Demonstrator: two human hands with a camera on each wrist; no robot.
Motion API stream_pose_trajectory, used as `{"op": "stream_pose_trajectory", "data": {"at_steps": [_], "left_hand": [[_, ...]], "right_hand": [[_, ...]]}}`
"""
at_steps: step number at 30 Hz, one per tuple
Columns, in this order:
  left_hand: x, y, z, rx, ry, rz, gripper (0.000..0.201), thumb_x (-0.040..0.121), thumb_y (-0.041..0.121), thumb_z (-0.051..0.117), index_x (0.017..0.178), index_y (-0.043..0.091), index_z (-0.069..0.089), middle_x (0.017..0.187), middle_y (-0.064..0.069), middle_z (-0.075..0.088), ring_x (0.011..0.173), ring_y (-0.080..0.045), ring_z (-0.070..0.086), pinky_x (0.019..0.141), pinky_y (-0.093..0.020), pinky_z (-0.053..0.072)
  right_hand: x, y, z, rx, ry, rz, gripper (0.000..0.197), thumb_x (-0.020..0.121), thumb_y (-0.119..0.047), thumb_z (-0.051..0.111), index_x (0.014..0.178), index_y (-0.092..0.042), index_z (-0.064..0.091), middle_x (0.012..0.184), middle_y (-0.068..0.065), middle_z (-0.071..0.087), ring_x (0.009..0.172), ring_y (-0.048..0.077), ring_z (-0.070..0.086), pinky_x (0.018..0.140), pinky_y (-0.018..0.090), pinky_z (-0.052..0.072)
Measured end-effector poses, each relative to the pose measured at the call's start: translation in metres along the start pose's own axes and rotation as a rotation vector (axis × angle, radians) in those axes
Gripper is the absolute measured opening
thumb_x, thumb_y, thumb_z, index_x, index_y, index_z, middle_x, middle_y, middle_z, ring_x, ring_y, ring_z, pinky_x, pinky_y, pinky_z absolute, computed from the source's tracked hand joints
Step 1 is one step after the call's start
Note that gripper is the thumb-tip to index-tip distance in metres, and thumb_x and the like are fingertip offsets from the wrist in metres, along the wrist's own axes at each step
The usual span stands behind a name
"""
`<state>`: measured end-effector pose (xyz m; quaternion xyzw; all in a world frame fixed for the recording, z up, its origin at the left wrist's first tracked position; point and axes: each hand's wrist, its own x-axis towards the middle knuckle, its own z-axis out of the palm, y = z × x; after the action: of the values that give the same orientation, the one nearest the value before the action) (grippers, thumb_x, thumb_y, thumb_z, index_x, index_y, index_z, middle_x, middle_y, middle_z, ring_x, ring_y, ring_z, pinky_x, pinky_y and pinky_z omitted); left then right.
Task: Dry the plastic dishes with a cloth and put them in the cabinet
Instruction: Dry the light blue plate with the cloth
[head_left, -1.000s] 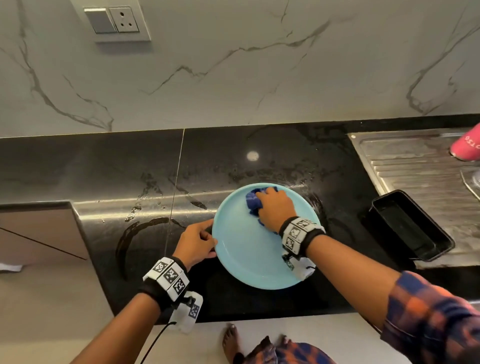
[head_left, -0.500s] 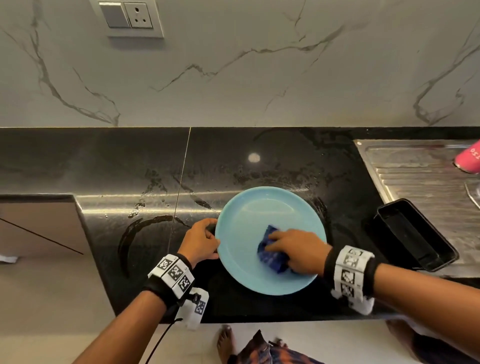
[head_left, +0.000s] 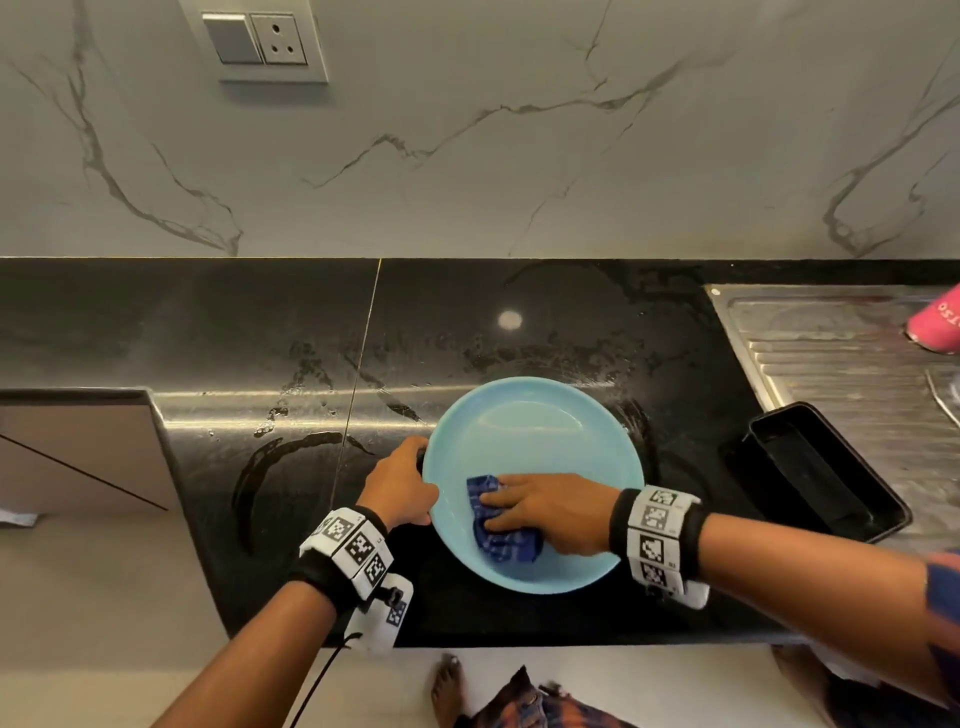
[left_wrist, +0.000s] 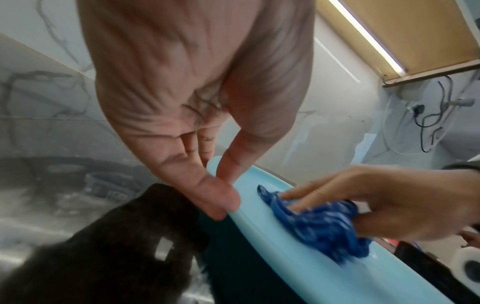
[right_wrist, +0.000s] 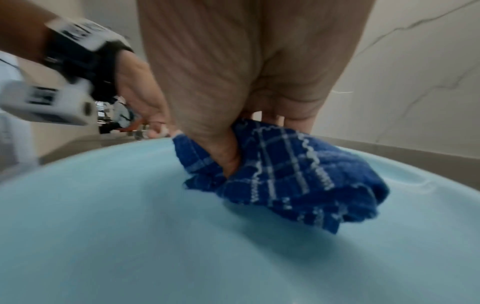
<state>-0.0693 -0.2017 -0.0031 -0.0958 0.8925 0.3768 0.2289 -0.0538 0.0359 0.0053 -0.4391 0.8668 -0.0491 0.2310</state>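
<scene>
A light blue plastic plate (head_left: 530, 441) lies flat on the black counter (head_left: 234, 332). My left hand (head_left: 400, 486) grips its left rim; in the left wrist view the thumb and fingers (left_wrist: 221, 197) pinch that edge of the plate (left_wrist: 285, 259). My right hand (head_left: 545, 512) holds a bunched blue checked cloth (head_left: 501, 543) and presses it on the near-left part of the plate's inside. In the right wrist view the thumb (right_wrist: 228, 156) digs into the cloth (right_wrist: 293, 181) on the plate (right_wrist: 168, 246); the fingertips are hidden behind it.
A black rectangular tray (head_left: 821, 483) sits to the right, at the edge of the steel drainboard (head_left: 831, 358), where a pink object (head_left: 937, 325) stands. Water streaks mark the counter around the plate. A brown cabinet surface (head_left: 78, 452) lies left. A marble wall with a socket (head_left: 262, 44) stands behind.
My right hand has swept the cloth from the plate's far side to its near-left part. The left hand has kept its hold on the rim.
</scene>
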Motion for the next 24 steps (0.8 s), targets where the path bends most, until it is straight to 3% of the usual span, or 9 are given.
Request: {"op": "stream_pose_trajectory", "data": {"at_steps": [5,10,16,19,24], "left_hand": [[-0.001,0.005,-0.001,-0.102,-0.006,-0.042,0.051,0.084,-0.003,0.054,0.128,0.025,0.051,0.085,0.000,0.055,0.078,-0.023,0.066,0.059,-0.037,0.062],[-0.003,0.009,0.001,-0.118,0.002,-0.066,0.039,0.083,0.007,0.062,0.115,0.025,0.051,0.092,-0.001,0.059,0.086,-0.024,0.067,0.059,-0.042,0.062],[-0.003,0.013,0.002,-0.151,0.029,-0.096,0.032,0.080,0.007,0.068,0.101,0.024,0.051,0.095,-0.007,0.062,0.082,-0.025,0.069,0.058,-0.043,0.062],[-0.002,0.015,0.003,-0.153,0.039,-0.112,0.031,0.079,0.007,0.069,0.095,0.024,0.049,0.096,-0.008,0.062,0.080,-0.027,0.069,0.056,-0.044,0.062],[-0.003,0.014,0.006,-0.159,0.041,-0.123,0.035,0.081,0.009,0.070,0.104,0.024,0.048,0.099,-0.007,0.063,0.077,-0.027,0.071,0.057,-0.042,0.062]], "right_hand": [[0.026,0.047,-0.027,-0.052,0.099,0.170,0.060,0.088,-0.007,0.066,0.145,-0.019,0.051,0.154,0.006,0.039,0.138,0.033,0.037,0.111,0.048,0.038],[0.064,0.037,-0.049,-0.153,0.072,0.049,0.067,0.086,0.001,0.066,0.148,-0.017,0.046,0.155,0.010,0.034,0.141,0.033,0.032,0.110,0.043,0.039],[0.082,0.042,-0.046,-0.268,0.105,0.042,0.062,0.086,-0.005,0.069,0.143,-0.022,0.052,0.146,0.003,0.047,0.134,0.030,0.041,0.085,0.043,0.053],[0.070,0.057,-0.052,-0.357,0.164,0.204,0.042,0.095,-0.023,0.060,0.137,-0.027,0.055,0.138,-0.002,0.052,0.126,0.028,0.047,0.082,0.039,0.044],[0.020,0.081,-0.060,-0.295,0.072,0.519,0.031,0.094,-0.029,0.062,0.120,-0.015,0.065,0.124,0.006,0.057,0.113,0.031,0.050,0.072,0.037,0.045]]}}
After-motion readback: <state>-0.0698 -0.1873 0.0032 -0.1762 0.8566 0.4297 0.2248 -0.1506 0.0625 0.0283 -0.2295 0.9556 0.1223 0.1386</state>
